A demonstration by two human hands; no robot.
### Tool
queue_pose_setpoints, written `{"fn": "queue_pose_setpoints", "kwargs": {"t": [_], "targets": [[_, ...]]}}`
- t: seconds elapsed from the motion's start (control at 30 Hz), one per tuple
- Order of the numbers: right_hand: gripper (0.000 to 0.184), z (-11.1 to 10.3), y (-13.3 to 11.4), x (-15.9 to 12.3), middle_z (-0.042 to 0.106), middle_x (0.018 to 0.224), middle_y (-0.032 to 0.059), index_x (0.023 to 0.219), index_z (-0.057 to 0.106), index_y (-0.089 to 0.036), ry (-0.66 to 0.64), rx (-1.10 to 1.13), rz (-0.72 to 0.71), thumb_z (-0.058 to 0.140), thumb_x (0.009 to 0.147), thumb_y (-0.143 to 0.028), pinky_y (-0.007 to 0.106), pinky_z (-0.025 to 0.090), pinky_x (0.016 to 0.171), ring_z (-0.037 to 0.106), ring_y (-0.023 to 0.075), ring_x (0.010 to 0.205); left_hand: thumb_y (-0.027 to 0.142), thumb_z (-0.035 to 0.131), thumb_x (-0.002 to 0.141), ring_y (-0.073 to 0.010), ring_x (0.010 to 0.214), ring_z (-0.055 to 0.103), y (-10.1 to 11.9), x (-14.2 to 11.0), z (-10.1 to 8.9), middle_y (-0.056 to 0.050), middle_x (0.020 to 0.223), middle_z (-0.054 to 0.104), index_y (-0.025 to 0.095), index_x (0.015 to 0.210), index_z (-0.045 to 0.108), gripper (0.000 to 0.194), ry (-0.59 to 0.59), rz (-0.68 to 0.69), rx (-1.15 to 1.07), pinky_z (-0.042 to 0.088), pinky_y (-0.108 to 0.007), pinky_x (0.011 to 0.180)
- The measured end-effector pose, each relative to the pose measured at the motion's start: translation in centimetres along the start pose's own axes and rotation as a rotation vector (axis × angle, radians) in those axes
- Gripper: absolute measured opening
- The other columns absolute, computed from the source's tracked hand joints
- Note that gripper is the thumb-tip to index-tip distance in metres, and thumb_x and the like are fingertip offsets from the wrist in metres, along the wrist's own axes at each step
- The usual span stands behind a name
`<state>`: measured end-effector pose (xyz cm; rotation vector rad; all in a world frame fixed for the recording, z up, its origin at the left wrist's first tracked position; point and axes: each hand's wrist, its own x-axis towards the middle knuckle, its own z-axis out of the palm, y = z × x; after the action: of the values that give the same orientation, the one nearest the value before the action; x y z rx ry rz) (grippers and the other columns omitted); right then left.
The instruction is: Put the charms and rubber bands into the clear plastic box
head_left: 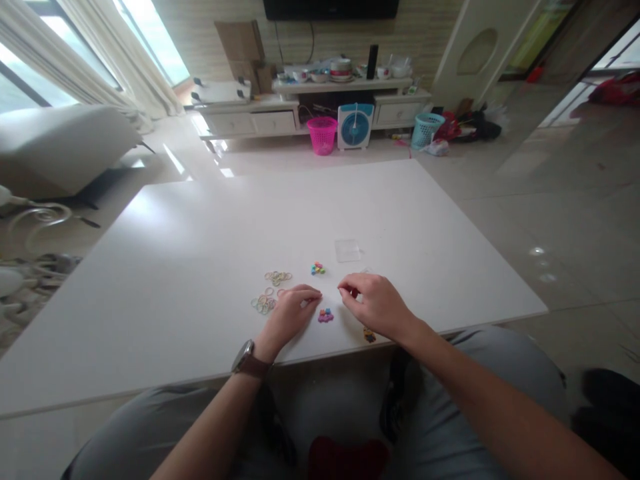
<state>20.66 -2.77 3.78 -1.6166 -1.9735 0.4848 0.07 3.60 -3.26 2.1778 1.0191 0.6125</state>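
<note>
My left hand (297,308), with a watch (244,357) on its wrist, rests low over the white table (215,233), thumb and fingers pressed together. Across a small gap, my right hand (377,303) is raised in a pinch. Whatever sits between the fingertips of either hand is too small to make out. Between the hands and nearer my body lies a cluster of purple, blue and orange pieces (325,316). A small pile of colourful pieces (317,268) is just beyond. Pastel rings (263,304) lie left of my left hand, partly hidden by it, with pale yellowish rings (278,277) behind them.
A clear flat case (348,251) lies beyond my right hand. Near the front edge is a small yellow-and-dark figure (369,335), below my right wrist. Across the floor stand a pink basket (322,136), a blue fan (355,126) and a light-blue basket (427,130).
</note>
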Motion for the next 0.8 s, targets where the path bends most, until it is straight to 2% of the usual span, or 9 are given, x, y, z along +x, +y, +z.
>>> {"fn": "queue_pose_setpoints", "kwargs": {"t": [0.3, 0.8], "targets": [[0.013, -0.5, 0.5, -0.1, 0.069, 0.082, 0.0019, 0.086, 0.067, -0.019, -0.018, -0.057, -0.007, 0.055, 0.091, -0.019, 0.026, 0.040, 0.074, 0.061, 0.0147, 0.077, 0.013, 0.060, 0.086, -0.0151, 0.096, 0.068, 0.8, -0.4, -0.3, 0.001, 0.102, 0.075, 0.024, 0.094, 0.075, 0.021, -0.085, 0.008, 0.005, 0.050, -0.028, 0.090], [0.013, -0.2, 0.7, 0.0, 0.069, 0.081, 0.0006, 0.084, 0.066, -0.020, -0.046, -0.126, 0.002, 0.055, 0.091, -0.021, 0.026, 0.037, 0.072, 0.060, 0.0144, 0.075, 0.011, 0.058, 0.084, -0.0155, 0.088, 0.069, 1.4, -0.7, -0.2, -0.001, 0.096, 0.076, 0.022, 0.102, 0.073, 0.026, -0.068, -0.051, -0.028, 0.051, -0.028, 0.083]]}}
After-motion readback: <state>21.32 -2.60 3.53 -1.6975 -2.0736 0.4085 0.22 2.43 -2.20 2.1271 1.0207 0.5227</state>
